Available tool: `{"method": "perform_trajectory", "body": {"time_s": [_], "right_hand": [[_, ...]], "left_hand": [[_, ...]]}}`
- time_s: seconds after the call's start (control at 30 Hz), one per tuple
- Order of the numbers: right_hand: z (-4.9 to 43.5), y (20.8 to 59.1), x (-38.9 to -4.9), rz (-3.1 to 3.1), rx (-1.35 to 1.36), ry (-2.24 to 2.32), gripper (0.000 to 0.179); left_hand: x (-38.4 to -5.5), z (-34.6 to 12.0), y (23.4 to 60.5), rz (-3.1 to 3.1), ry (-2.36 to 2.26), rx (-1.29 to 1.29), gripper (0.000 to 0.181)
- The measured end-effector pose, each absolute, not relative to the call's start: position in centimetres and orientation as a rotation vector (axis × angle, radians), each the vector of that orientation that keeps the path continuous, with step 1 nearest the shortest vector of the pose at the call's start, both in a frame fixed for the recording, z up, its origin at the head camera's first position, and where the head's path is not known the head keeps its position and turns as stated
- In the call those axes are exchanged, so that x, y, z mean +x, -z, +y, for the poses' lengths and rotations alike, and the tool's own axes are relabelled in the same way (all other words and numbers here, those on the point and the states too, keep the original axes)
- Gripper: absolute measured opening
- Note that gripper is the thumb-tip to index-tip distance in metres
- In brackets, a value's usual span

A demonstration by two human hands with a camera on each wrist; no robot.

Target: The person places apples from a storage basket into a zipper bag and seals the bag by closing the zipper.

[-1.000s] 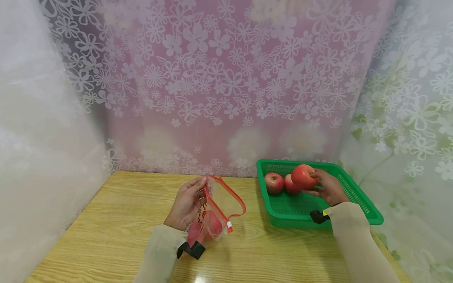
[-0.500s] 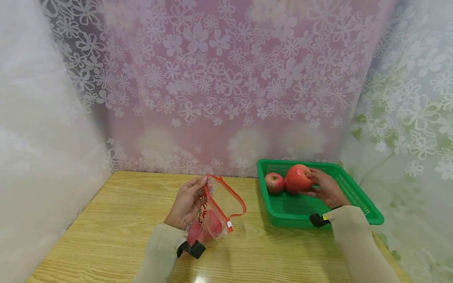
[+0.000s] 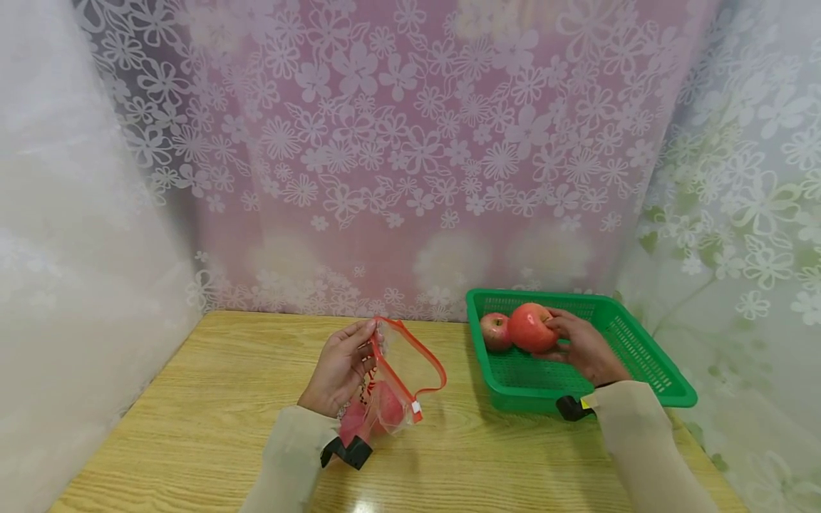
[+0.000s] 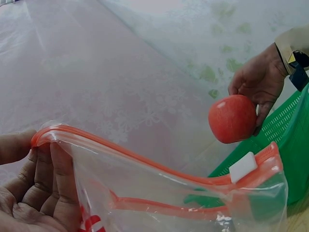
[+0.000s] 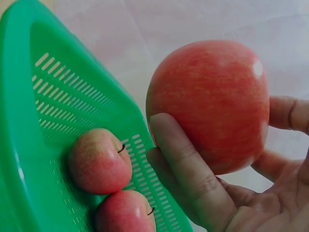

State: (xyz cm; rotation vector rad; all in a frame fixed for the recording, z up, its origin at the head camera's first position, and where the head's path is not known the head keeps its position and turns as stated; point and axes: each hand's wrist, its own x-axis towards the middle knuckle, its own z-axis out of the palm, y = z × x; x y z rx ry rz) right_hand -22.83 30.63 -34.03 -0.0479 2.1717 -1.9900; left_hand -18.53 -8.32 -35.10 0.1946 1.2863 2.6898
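Observation:
My right hand [image 3: 585, 348] grips a red apple [image 3: 532, 328] between thumb and fingers, raised over the green basket [image 3: 545, 411]. In the right wrist view, two more apples sit in the basket, one [image 5: 100, 162] beside the other [image 5: 124, 212]; the held apple covers one of them in the head view. At left, my left hand [image 3: 342, 367] pinches the rim of a clear zip bag [image 3: 410, 356] with an orange-red edge and a white slider [image 4: 243, 167]. The bag's mouth gapes. Pinkish-red fruit [image 3: 388, 407] shows through the bag's lower part.
A wooden table [image 3: 212, 413] lies under everything. Behind it hangs a pink floral curtain [image 3: 410, 178], with pale curtains at both sides. The basket stands near the table's right edge, its raised rim around the apples.
My right hand has carried the apple a little to the left above the basket, over the apples there. The left hand and the bag have stayed in place.

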Motion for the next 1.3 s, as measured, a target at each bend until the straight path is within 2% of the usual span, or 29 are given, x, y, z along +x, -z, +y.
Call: {"method": "perform_trajectory", "body": {"time_s": [0.57,1.3], "right_hand": [[27.7,33.2,-21.3,2.124,-0.235,1.993,0.063],[24.0,32.7,-20.8,2.049,-0.338,1.983,0.057]], "left_hand": [[-18.6,-8.2,35.1,1.279,-2.690,0.185,0.023],[-18.7,-8.0,35.4,1.231,-2.703,0.248,0.022]]}}
